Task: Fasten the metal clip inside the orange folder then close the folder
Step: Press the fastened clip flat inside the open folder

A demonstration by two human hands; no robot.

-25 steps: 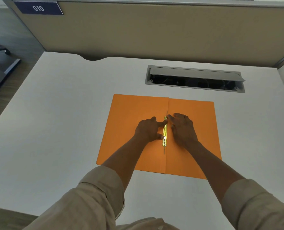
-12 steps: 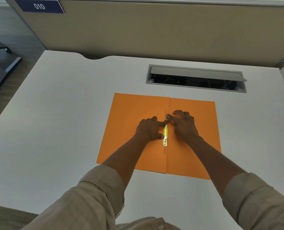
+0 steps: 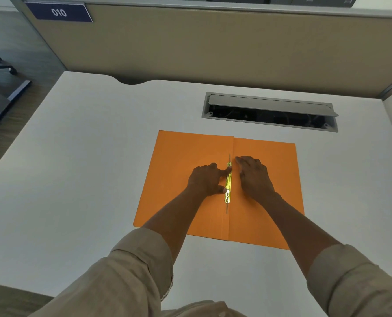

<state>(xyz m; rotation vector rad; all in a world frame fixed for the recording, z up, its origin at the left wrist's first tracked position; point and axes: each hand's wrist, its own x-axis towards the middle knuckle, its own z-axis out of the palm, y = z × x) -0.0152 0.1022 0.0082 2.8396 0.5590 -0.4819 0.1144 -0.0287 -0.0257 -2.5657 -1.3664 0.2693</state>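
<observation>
An orange folder (image 3: 185, 161) lies open and flat on the white desk. A yellow metal clip (image 3: 228, 187) runs along its centre fold. My left hand (image 3: 205, 179) rests on the left leaf, its forefinger and thumb pressed against the clip's left side. My right hand (image 3: 253, 176) lies palm down on the right leaf, just right of the clip, its fingertips near the clip's upper end. Thin prongs stick out past the clip's top and bottom ends.
An open grey cable tray (image 3: 269, 112) is sunk into the desk behind the folder. A beige partition (image 3: 213, 46) with a "010" label (image 3: 58, 12) stands at the back. A chair base (image 3: 0, 88) is on the floor at left.
My right hand has slid slightly to the right, off the clip's upper end. The left hand stays pressed on the clip. The camera has tilted a little.
</observation>
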